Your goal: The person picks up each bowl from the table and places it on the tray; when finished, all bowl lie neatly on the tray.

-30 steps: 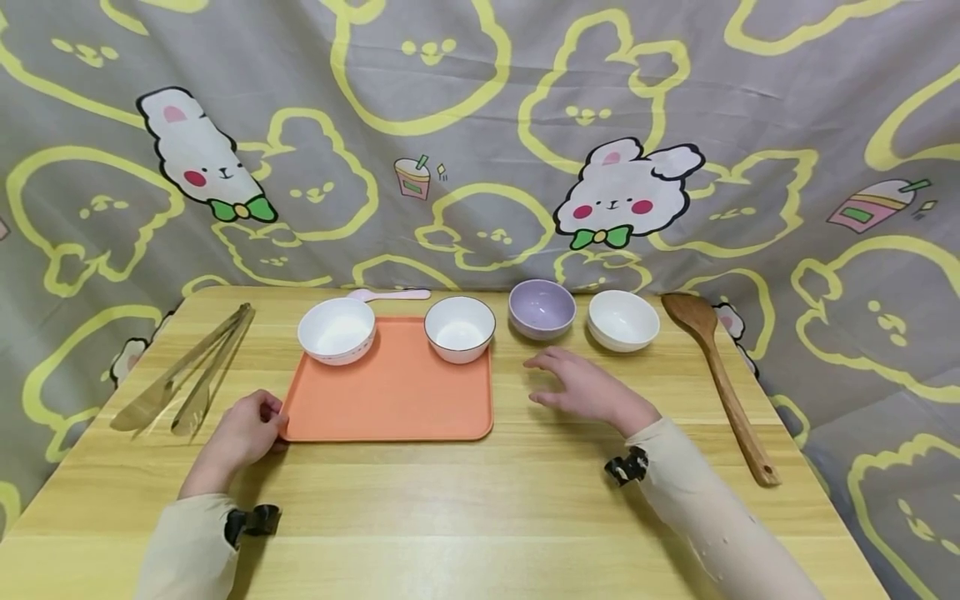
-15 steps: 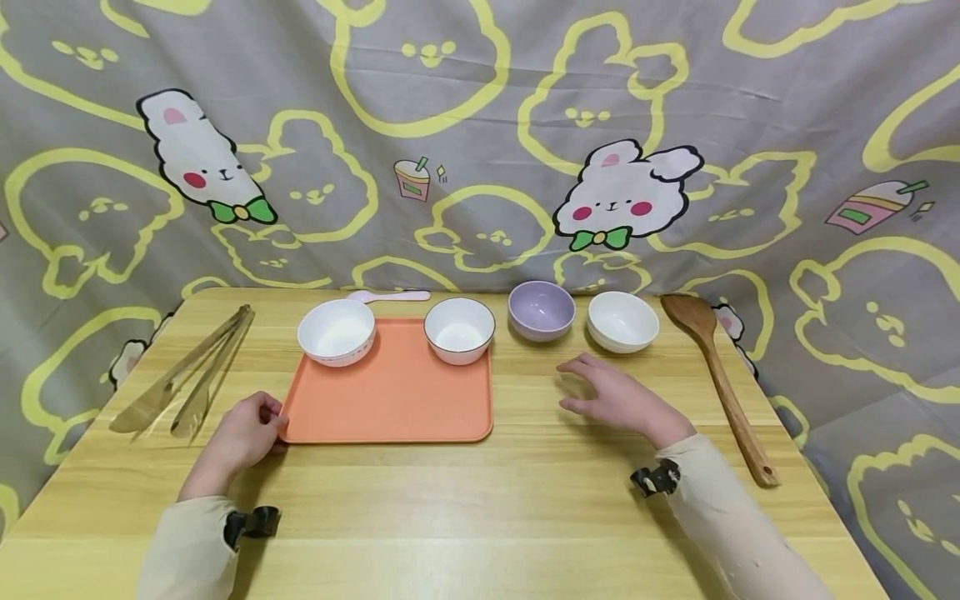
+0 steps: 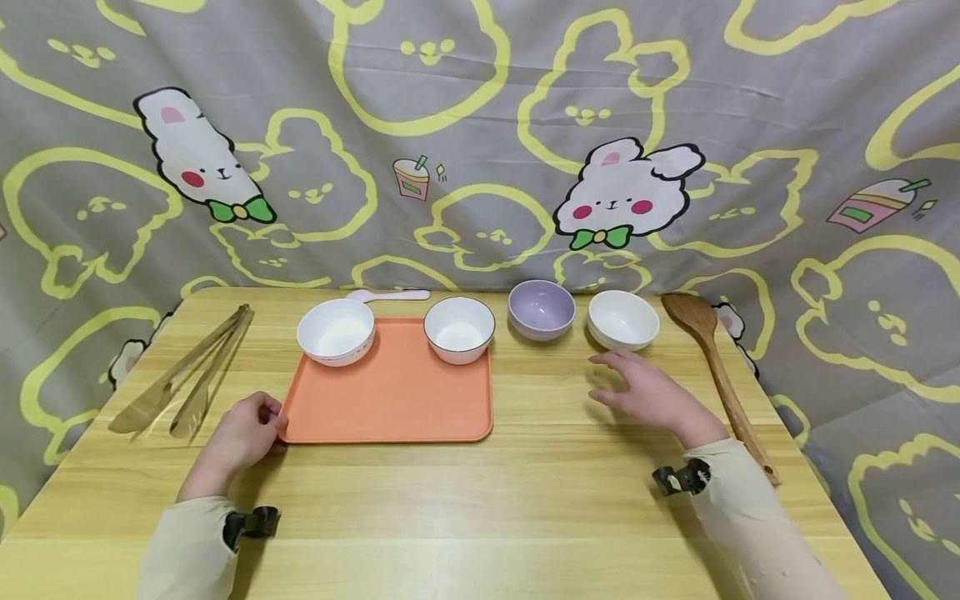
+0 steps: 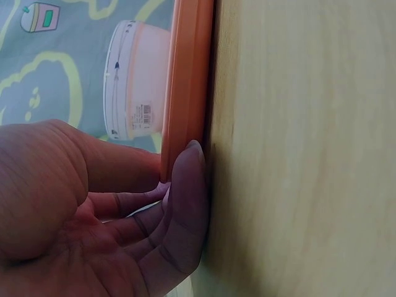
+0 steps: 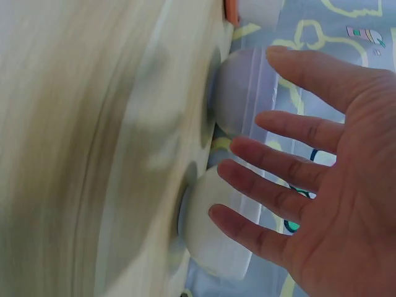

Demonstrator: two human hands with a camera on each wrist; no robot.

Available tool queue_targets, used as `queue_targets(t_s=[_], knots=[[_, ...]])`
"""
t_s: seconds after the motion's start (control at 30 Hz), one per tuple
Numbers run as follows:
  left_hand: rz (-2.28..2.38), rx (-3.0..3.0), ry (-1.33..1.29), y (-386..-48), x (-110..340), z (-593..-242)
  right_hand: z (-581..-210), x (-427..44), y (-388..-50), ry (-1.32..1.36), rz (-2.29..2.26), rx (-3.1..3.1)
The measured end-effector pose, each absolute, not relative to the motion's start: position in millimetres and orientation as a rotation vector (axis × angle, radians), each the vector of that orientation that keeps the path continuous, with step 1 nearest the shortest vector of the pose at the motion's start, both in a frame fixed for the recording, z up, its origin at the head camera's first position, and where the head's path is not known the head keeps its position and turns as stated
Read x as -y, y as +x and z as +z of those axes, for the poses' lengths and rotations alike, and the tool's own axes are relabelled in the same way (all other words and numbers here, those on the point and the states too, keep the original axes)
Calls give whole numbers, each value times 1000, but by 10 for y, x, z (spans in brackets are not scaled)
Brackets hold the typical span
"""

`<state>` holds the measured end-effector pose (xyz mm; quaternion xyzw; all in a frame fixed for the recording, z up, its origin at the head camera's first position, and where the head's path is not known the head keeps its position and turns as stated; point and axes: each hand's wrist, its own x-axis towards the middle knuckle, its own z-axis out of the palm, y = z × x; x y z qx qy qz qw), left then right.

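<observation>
My left hand [image 3: 243, 432] pinches the front left corner of an orange tray [image 3: 390, 408]; in the left wrist view the thumb lies on the rim [image 4: 166, 167] and a fingertip reaches its underside. On the tray's back left corner sits a white bowl [image 3: 337, 332], and at its back right a white bowl with a dark rim [image 3: 459, 329]. My right hand [image 3: 648, 392] hovers with fingers spread, holding nothing, just in front of a plain white bowl [image 3: 622, 320]. Left of that bowl stands a purple bowl [image 3: 542, 309], also seen behind the fingers in the right wrist view.
Metal tongs [image 3: 191, 367] lie at the table's left. A pale pink spoon [image 3: 390, 295] is behind the tray, partly hidden by the left bowl. Along the right side lies a wooden spatula [image 3: 712, 358], its handle partly behind my right arm. A patterned curtain [image 3: 480, 150] hangs behind the table.
My right hand has moved rightward, from in front of the purple bowl to in front of the plain white bowl, fingers still spread. The left hand, tray and bowls have stayed put.
</observation>
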<state>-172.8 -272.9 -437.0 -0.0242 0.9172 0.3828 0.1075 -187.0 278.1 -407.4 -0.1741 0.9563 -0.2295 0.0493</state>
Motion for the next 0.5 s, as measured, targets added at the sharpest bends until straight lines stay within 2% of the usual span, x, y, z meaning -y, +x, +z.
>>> queue_targets(t_s=[0.5], knots=[[1094, -2712, -81, -1738, 2720, -4370, -4028, -2946, -1907, -433, -638, -3026]])
